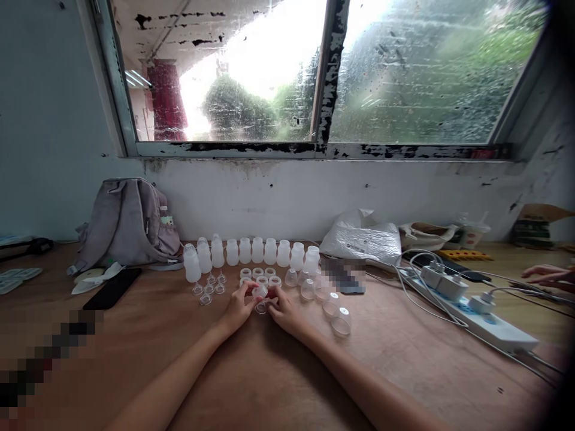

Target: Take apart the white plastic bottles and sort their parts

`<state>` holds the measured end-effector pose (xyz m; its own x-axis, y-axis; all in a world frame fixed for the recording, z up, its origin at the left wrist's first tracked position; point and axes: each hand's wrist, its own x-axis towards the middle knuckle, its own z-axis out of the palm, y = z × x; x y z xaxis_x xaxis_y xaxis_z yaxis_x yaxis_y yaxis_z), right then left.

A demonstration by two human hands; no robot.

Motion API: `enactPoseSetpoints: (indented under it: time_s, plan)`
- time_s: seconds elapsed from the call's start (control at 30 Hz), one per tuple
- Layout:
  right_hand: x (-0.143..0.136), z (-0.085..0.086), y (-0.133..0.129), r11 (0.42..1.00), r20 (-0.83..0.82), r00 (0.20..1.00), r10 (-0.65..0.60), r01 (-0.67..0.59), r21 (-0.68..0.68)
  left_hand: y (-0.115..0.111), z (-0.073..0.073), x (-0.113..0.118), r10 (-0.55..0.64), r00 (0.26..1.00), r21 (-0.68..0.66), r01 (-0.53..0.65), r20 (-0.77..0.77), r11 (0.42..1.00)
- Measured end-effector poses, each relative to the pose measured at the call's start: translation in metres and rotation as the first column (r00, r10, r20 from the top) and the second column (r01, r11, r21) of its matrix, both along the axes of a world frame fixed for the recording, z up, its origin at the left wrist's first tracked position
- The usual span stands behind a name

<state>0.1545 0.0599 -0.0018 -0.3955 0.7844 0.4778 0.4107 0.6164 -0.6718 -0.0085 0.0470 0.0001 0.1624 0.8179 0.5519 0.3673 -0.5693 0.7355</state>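
Observation:
Fingertips of my left hand (239,307) and my right hand (284,309) meet around a small translucent collar ring (259,291), both closed on it. Just below it, a clear bottle nipple (261,308) shows between the hands, by the right fingers; whether they touch it I cannot tell. Behind the hands lie several white collar rings (257,272). To the left, several clear nipples (205,299) stand on the table. A curved row of frosted baby bottles (245,251) stands farther back, the leftmost ones capped. Clear domed caps (342,322) are spread to the right.
On the brown table (287,383) are a grey backpack (128,221) and a black phone-like slab (113,288) at left. A silver bag (362,238), a power strip (498,326) with chargers and loose cables lie right. Another person's hand (550,276) is at the far right.

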Motion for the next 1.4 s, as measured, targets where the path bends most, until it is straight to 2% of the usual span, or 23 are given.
enactPoseSetpoints:
  time_s: [0.17,0.53,0.63,0.73,0.97,1.23,1.4]
  plan:
    - [0.001,-0.008,0.007,0.997,-0.099,0.992,-0.074,0.073,-0.014,-0.002,0.0,0.002,0.039,0.992,0.045,-0.034,-0.124,0.998]
    - [0.0,-0.014,0.012,0.997,-0.066,0.995,-0.071,0.071,-0.005,0.001,-0.004,0.002,-0.038,0.962,-0.02,0.033,-0.27,0.999]
    - [0.0,-0.012,0.01,0.997,-0.056,0.996,-0.072,0.072,-0.004,0.003,-0.004,0.003,0.035,0.965,0.012,-0.033,-0.259,0.999]
    - [0.0,-0.008,0.006,0.999,-0.024,0.999,-0.047,0.047,-0.002,0.005,-0.006,0.004,0.11,0.96,0.033,-0.105,-0.258,0.994]
    - [0.0,0.005,-0.006,0.996,0.094,0.993,0.077,-0.08,0.031,0.004,-0.005,0.004,0.134,0.939,0.053,-0.124,-0.316,0.991]
    - [-0.001,0.0,-0.004,0.992,0.094,0.991,0.094,-0.101,0.069,-0.004,0.0,0.005,0.161,0.901,0.113,-0.126,-0.403,0.986]
    - [-0.002,-0.002,-0.002,0.992,0.117,0.989,0.089,-0.099,0.079,-0.004,0.001,0.005,0.165,0.9,0.13,-0.123,-0.403,0.984]
